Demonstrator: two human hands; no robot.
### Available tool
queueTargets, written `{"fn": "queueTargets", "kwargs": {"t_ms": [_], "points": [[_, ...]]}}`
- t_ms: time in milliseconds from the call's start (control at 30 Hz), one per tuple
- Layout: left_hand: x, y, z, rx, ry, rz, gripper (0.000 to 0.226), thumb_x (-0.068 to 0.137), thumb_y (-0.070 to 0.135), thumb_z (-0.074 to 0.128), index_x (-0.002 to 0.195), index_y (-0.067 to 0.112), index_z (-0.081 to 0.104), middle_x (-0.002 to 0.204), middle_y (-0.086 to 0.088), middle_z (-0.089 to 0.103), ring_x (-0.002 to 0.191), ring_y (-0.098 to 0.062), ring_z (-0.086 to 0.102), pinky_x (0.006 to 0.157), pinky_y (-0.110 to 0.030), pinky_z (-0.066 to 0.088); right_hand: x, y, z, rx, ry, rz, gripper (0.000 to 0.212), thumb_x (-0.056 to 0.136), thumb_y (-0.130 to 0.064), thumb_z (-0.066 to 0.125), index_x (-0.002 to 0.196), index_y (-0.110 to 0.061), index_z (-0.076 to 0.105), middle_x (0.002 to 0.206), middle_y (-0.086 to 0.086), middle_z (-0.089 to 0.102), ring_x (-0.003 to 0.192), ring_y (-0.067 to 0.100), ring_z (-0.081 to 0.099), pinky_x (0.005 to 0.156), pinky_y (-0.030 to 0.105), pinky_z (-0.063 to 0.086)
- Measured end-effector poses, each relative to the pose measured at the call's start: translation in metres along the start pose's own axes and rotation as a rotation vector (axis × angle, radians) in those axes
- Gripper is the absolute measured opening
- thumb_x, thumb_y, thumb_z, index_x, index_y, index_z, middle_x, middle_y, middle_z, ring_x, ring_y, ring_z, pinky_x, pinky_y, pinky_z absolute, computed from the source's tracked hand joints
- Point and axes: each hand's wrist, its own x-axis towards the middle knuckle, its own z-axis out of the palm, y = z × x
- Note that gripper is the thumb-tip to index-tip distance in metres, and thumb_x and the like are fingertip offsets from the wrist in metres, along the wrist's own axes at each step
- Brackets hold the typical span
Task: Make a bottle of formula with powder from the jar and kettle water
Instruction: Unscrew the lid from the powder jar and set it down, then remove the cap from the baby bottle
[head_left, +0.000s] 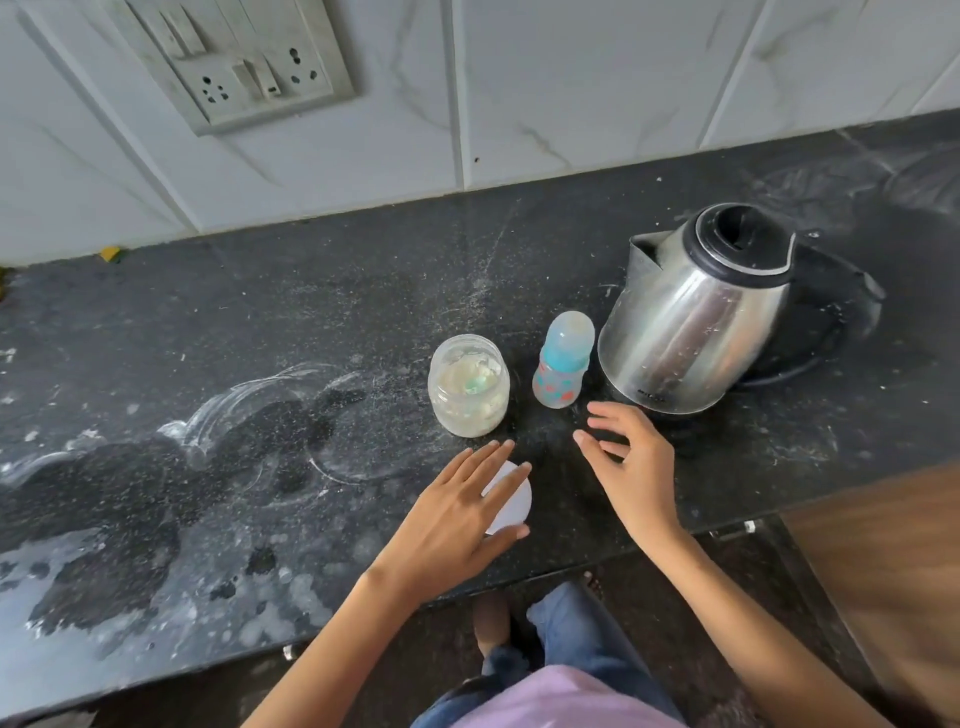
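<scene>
An open clear jar (468, 385) of pale powder, with a green scoop inside, stands on the black counter (218, 322). Just right of it is a capped baby bottle (563, 359) with a blue collar and translucent cap. A steel kettle (693, 312) with a black lid sits on its base further right. My left hand (457, 514) lies flat over the jar's white lid (511, 501) near the counter's front edge, fingers around it. My right hand (631, 457) hovers open, fingers spread, just in front of the bottle and the kettle, holding nothing.
White powder smears and wet patches cover the counter's left half. A tiled wall with a switch and socket panel (244, 67) rises behind. A wooden surface (893, 571) lies at the right. The counter's front edge runs just under my forearms.
</scene>
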Motion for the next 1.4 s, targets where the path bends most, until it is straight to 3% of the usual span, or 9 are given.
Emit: {"fn": "queueTargets", "kwargs": {"t_ms": [233, 400, 533, 667, 800, 933, 1200, 1300, 1400], "points": [[0.05, 0.012, -0.037, -0.134, 0.259, 0.044, 0.048, 0.099, 0.038, 0.044, 0.137, 0.009, 0.047, 0.147, -0.01, 0.042, 0.14, -0.024, 0.03, 0.115, -0.035, 0.025, 0.026, -0.011, 0.03, 0.015, 0.025, 0.014, 0.073, 0.076, -0.02, 0.083, 0.137, -0.006, 0.045, 0.134, 0.003, 0.055, 0.124, 0.011, 0.051, 0.103, 0.022, 0.041], [0.077, 0.006, -0.049, -0.131, 0.307, 0.047, 0.051, 0.098, 0.04, 0.043, 0.137, 0.007, 0.046, 0.146, -0.011, 0.043, 0.141, -0.026, 0.03, 0.117, -0.039, 0.021, 0.05, -0.02, 0.041, 0.135, 0.009, 0.067, 0.061, 0.08, -0.018, 0.078, 0.132, -0.013, 0.047, 0.121, -0.006, 0.057, 0.108, 0.007, 0.056, 0.092, 0.02, 0.05], [0.096, -0.009, -0.06, -0.236, 0.272, -0.021, 0.058, 0.096, 0.044, 0.043, 0.144, 0.012, 0.037, 0.151, -0.008, 0.037, 0.141, -0.023, 0.03, 0.117, -0.043, 0.02, 0.061, -0.013, 0.029, 0.192, -0.118, -0.002, 0.053, 0.085, -0.015, 0.074, 0.129, -0.016, 0.046, 0.121, -0.001, 0.056, 0.113, 0.012, 0.057, 0.098, 0.021, 0.048], [0.118, -0.026, -0.076, -0.399, 0.159, 0.02, 0.067, 0.093, 0.022, 0.061, 0.149, 0.017, 0.025, 0.152, -0.005, 0.036, 0.142, -0.02, 0.028, 0.114, -0.044, 0.028, 0.067, -0.018, 0.005, 0.277, -0.341, 0.042, 0.052, 0.084, -0.007, 0.075, 0.127, -0.02, 0.05, 0.126, -0.003, 0.062, 0.123, 0.009, 0.057, 0.108, 0.033, 0.046], [0.132, -0.032, -0.101, -0.634, -0.034, 0.109, 0.071, 0.084, 0.009, 0.071, 0.145, 0.02, 0.036, 0.146, 0.002, 0.044, 0.137, -0.009, 0.038, 0.111, -0.029, 0.035, 0.073, -0.037, -0.023, 0.503, -0.608, 0.149, 0.051, 0.081, 0.008, 0.072, 0.125, -0.012, 0.059, 0.12, -0.002, 0.071, 0.117, 0.013, 0.064, 0.098, 0.028, 0.053], [0.141, -0.028, -0.112, -0.892, -0.14, 0.132, 0.064, 0.083, -0.003, 0.07, 0.14, 0.009, 0.043, 0.132, -0.005, 0.054, 0.121, -0.02, 0.055, 0.1, -0.031, 0.047, 0.078, -0.047, -0.035, 0.519, -0.694, 0.184, 0.044, 0.082, 0.01, 0.068, 0.121, -0.011, 0.062, 0.112, -0.001, 0.074, 0.113, 0.015, 0.067, 0.092, 0.026, 0.053], [0.141, -0.01, -0.082, -0.62, 0.257, 0.052, 0.052, 0.086, 0.022, 0.068, 0.134, 0.023, 0.048, 0.122, 0.006, 0.059, 0.097, -0.005, 0.058, 0.081, -0.023, 0.048, 0.071, -0.04, -0.018, 0.486, -0.462, 0.204, 0.044, 0.08, 0.001, 0.075, 0.12, -0.008, 0.06, 0.113, 0.001, 0.072, 0.11, 0.013, 0.067, 0.094, 0.032, 0.054], [0.137, 0.006, -0.071, -0.456, 0.426, -0.118, 0.055, 0.084, 0.029, 0.071, 0.133, 0.031, 0.047, 0.106, -0.001, 0.057, 0.077, -0.009, 0.051, 0.068, -0.023, 0.041, 0.068, -0.041, -0.004, 0.369, -0.232, 0.188, 0.057, 0.067, -0.004, 0.087, 0.114, -0.009, 0.057, 0.109, 0.0, 0.069, 0.103, 0.008, 0.066, 0.087, 0.034, 0.056], [0.136, 0.017, -0.066, -0.417, 0.532, -0.262, 0.057, 0.08, 0.035, 0.075, 0.13, 0.028, 0.049, 0.107, -0.004, 0.055, 0.087, -0.021, 0.055, 0.075, -0.031, 0.047, 0.065, -0.042, 0.008, 0.123, -0.047, 0.072, 0.066, 0.057, -0.027, 0.093, 0.11, -0.013, 0.055, 0.103, -0.006, 0.067, 0.093, 0.003, 0.064, 0.076, 0.026, 0.056]]}}
